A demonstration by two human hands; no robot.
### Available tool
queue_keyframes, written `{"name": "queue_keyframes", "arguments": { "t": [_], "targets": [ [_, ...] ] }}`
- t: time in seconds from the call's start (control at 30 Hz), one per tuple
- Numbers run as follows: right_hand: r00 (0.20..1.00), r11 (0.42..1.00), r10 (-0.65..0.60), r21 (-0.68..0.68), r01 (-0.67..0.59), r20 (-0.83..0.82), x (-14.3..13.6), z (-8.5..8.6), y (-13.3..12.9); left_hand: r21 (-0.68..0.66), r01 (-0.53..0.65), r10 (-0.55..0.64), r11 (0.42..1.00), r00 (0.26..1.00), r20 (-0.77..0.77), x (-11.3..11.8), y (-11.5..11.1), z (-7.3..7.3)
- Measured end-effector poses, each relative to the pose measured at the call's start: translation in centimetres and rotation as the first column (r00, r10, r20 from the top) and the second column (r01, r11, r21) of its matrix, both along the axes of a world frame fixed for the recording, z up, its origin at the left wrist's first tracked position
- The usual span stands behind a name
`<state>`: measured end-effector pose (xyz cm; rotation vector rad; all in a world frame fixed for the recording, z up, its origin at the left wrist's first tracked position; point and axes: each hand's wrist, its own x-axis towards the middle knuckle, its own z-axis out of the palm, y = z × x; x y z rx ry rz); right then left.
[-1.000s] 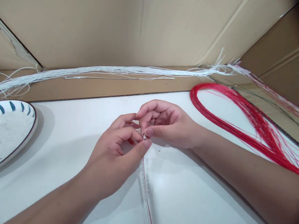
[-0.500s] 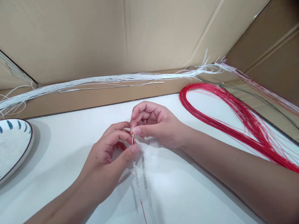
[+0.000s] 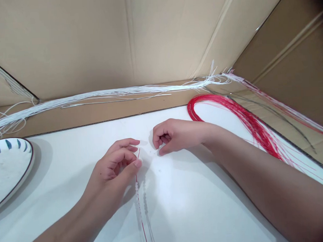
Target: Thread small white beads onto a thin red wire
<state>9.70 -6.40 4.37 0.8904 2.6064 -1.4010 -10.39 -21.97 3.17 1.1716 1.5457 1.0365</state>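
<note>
My left hand pinches a thin red cord between thumb and forefinger, with the cord's short free end poking up above the fingertips. Below the pinch, small clear-white beads are strung along it, and the cord hangs down past the bottom of the view. To the right, my right hand is low over the white tabletop, its fingers curled toward the thumb. Whatever may be between those fingertips is too small or hidden to make out. Tiny clear specks lie on the table beside its thumb.
At the left edge stands a white plate with a dark rim and blue-green leaf marks. A looped bundle of red cords lies under and behind my right forearm. Long white cords run along the cardboard wall at the back.
My right hand has let go at the cord's tip beside my left hand and moved right, down to the table. A red cord end now shows above my left fingertips.
</note>
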Motion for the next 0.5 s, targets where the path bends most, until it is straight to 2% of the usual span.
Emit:
{"name": "queue_keyframes", "arguments": {
  "t": [0.13,0.3,0.4,0.5],
  "targets": [
    [0.999,0.995,0.027,0.094,-0.030,0.033,-0.8,0.0,-0.6,0.003,0.002,-0.002,1.000,1.000,-0.011,0.0,0.0,0.0],
    [0.999,0.994,0.035,0.105,-0.035,0.008,-0.6,-0.2,-0.6,0.017,-0.011,0.011,1.000,1.000,-0.016,0.1,0.0,0.0],
    [0.998,0.999,-0.032,0.002,0.032,-0.060,-0.3,-0.7,-0.3,0.007,0.003,-0.003,1.000,1.000,-0.013,0.0,0.0,0.1],
    [0.941,0.954,-0.232,-0.246,0.171,-0.245,-0.5,-1.5,-0.4,-0.011,0.018,-0.018,1.000,1.000,0.004,-0.1,0.0,0.2]
  ]
}}
